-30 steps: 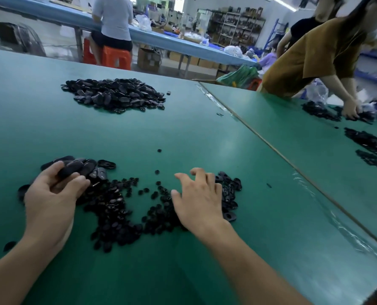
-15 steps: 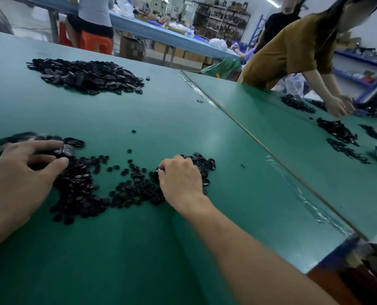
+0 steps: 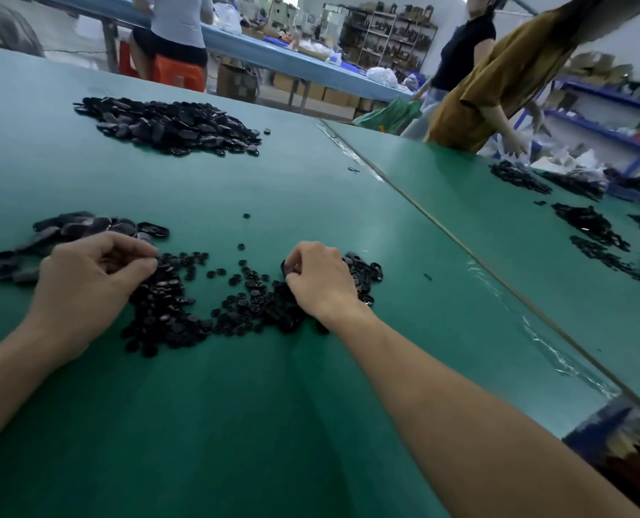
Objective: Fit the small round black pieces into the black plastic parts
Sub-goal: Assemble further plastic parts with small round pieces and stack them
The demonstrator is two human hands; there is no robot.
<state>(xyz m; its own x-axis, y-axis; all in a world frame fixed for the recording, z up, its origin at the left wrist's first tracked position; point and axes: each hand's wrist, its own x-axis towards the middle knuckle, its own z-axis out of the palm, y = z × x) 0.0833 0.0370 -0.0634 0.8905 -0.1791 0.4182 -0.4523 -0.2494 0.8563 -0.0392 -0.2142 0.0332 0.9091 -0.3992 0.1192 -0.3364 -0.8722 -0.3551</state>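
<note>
We view a green bench (image 3: pixel 273 424) from above, with both forearms reaching forward onto it. The left hand (image 3: pixel 87 278) lies knuckles up with its fingers curled under and the thumb tip meeting the forefinger; we cannot tell whether anything sits between them. The right hand (image 3: pixel 320 280) is likewise curled, and its fingertips pinch a black part (image 3: pixel 285 268), of which only a dark curved rim shows at the hand's left edge. The small round black pieces (image 3: pixel 243 304) lie in a loose scatter between the two hands and under both wrists, thickest just right of the left hand, with a few strays just beyond. The black plastic parts (image 3: pixel 87 228), flat and oval, lie just beyond and to the left of the left hand, touching its knuckles. A smaller cluster (image 3: pixel 365 271) of ring-like black parts lies against the far right side of the right hand. A large heap (image 3: pixel 173 123) of black parts lies well beyond the left hand. To the right of the right hand a taped seam (image 3: pixel 460 248) joins a second green surface, where a person in an ochre shirt (image 3: pixel 505 76) leans over further dark piles (image 3: pixel 591 226).
</note>
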